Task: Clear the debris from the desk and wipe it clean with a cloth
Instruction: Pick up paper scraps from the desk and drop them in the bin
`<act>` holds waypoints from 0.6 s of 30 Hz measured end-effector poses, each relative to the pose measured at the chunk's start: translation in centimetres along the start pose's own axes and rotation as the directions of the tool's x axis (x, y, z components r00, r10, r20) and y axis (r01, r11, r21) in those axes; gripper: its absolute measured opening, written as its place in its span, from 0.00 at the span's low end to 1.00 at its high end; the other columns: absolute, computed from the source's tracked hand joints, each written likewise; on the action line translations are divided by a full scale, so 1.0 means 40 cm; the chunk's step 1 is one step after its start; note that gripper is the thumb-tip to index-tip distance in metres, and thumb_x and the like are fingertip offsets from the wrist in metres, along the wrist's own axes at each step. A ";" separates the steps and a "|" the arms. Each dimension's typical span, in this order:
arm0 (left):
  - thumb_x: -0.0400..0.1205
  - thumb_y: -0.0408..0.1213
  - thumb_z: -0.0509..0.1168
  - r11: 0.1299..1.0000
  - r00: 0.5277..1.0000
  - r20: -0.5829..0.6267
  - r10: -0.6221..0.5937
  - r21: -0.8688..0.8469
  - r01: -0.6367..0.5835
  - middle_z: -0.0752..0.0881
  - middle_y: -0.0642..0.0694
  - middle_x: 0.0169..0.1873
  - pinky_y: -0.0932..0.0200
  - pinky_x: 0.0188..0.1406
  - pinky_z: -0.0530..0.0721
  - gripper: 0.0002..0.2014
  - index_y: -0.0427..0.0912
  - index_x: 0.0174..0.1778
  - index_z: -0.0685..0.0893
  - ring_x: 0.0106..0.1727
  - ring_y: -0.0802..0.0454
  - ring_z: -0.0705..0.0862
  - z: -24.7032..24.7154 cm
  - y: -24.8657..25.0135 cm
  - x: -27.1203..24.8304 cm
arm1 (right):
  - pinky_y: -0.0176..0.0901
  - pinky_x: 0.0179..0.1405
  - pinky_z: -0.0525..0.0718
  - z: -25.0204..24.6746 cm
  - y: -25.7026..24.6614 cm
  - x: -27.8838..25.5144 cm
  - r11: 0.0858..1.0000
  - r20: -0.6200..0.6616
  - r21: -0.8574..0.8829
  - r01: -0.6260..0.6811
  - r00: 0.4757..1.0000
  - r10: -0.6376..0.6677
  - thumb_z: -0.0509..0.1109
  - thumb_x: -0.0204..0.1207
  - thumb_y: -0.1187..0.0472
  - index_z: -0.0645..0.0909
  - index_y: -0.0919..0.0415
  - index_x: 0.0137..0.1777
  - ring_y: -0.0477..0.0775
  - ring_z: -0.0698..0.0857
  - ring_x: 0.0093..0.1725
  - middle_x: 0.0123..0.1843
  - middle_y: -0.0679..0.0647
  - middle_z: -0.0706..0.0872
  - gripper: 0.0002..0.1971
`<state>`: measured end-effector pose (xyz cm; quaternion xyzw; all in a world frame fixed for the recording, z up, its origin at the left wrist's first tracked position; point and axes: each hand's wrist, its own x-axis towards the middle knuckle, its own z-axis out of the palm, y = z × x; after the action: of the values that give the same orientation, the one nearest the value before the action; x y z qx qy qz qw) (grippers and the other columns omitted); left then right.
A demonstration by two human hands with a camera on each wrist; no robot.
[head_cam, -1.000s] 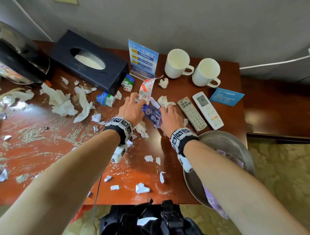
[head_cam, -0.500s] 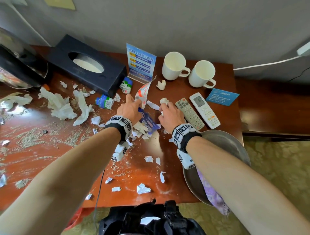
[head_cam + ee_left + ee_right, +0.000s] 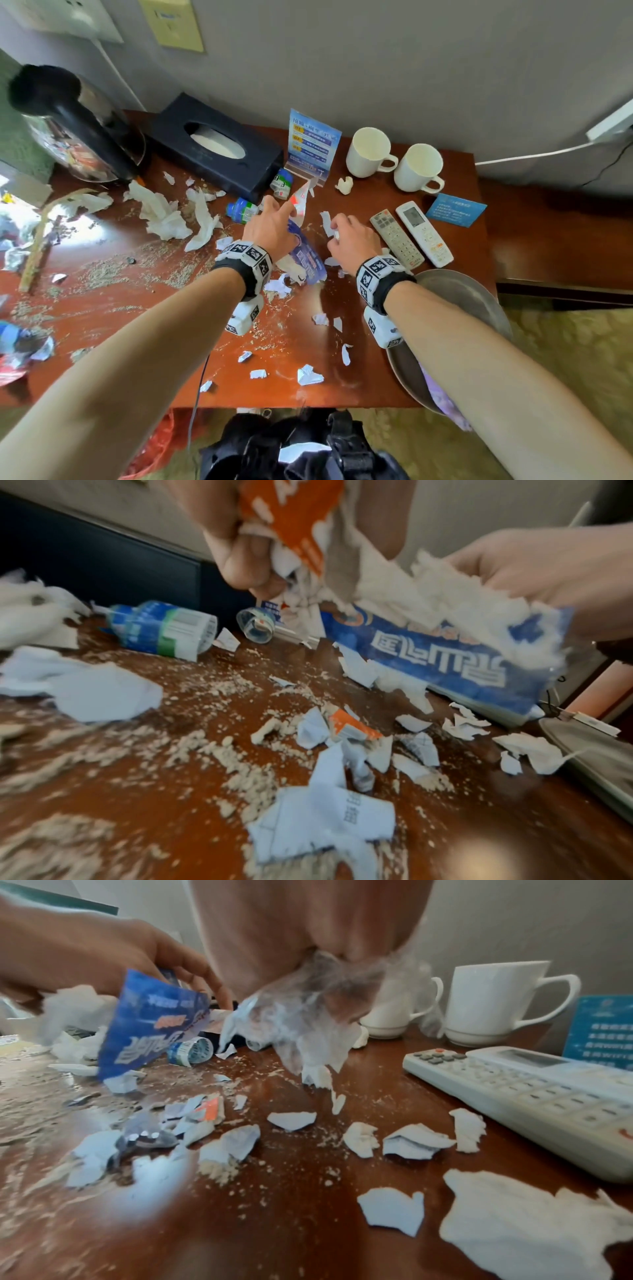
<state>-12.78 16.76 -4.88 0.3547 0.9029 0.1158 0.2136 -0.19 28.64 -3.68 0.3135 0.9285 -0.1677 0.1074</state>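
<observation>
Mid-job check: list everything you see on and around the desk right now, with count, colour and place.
Reddish-brown wooden desk: one, against the grey wall.
Black tissue box: one, back left.
Black-and-steel kettle: one, far left.
White ceramic mugs: two, back right.
White remote controls: two, right of the hands.
Blue standing sign card: one, back centre.
Blue flat card: one, far right.
Small blue-and-green bottles: two, lying in front of the tissue box.
Grey metal basin: one, right front edge; purple cloth inside.
White paper scraps and tissues: many, scattered, with pale crumbs.
Left hand: grips blue-and-orange wrappers and tissue.
Right hand: grips white scraps.
</observation>
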 end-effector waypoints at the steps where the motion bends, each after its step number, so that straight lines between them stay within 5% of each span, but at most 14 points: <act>1: 0.74 0.43 0.74 1.000 1.000 0.003 -0.013 0.001 0.013 0.69 0.42 0.64 0.48 0.42 0.84 0.25 0.45 0.66 0.76 0.48 0.37 0.84 -0.006 -0.005 -0.010 | 0.50 0.54 0.77 -0.002 -0.010 -0.009 1.000 -0.001 -0.006 0.002 1.000 -0.002 0.63 0.81 0.59 0.73 0.56 0.66 0.63 0.82 0.60 0.64 0.57 0.80 0.14; 8: 0.75 0.44 0.73 1.000 1.000 0.001 -0.018 -0.002 0.018 0.71 0.42 0.63 0.51 0.39 0.78 0.20 0.41 0.61 0.81 0.50 0.40 0.82 -0.038 -0.044 -0.079 | 0.49 0.55 0.77 0.004 -0.075 -0.068 0.999 -0.020 -0.008 0.033 0.999 -0.033 0.62 0.84 0.55 0.73 0.55 0.67 0.62 0.82 0.61 0.66 0.56 0.80 0.14; 13: 0.76 0.50 0.72 1.000 0.999 0.037 -0.003 0.012 0.002 0.85 0.43 0.50 0.52 0.40 0.83 0.17 0.46 0.55 0.79 0.45 0.44 0.83 -0.059 -0.072 -0.120 | 0.47 0.54 0.76 0.008 -0.111 -0.104 0.999 -0.029 -0.006 0.033 0.999 -0.033 0.62 0.84 0.55 0.73 0.55 0.68 0.63 0.81 0.62 0.68 0.55 0.81 0.15; 18: 0.78 0.54 0.69 0.998 0.999 0.028 0.045 -0.052 -0.043 0.86 0.48 0.44 0.50 0.44 0.88 0.15 0.49 0.54 0.82 0.44 0.46 0.84 -0.064 -0.107 -0.165 | 0.47 0.54 0.77 0.012 -0.145 -0.127 0.999 -0.033 -0.008 0.053 0.998 -0.053 0.62 0.85 0.55 0.74 0.56 0.66 0.63 0.82 0.61 0.66 0.56 0.82 0.13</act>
<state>-12.17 8.95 -2.15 0.3706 0.8883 0.1385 0.2331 0.23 21.35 -1.14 0.2912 0.9386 -0.1622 0.0886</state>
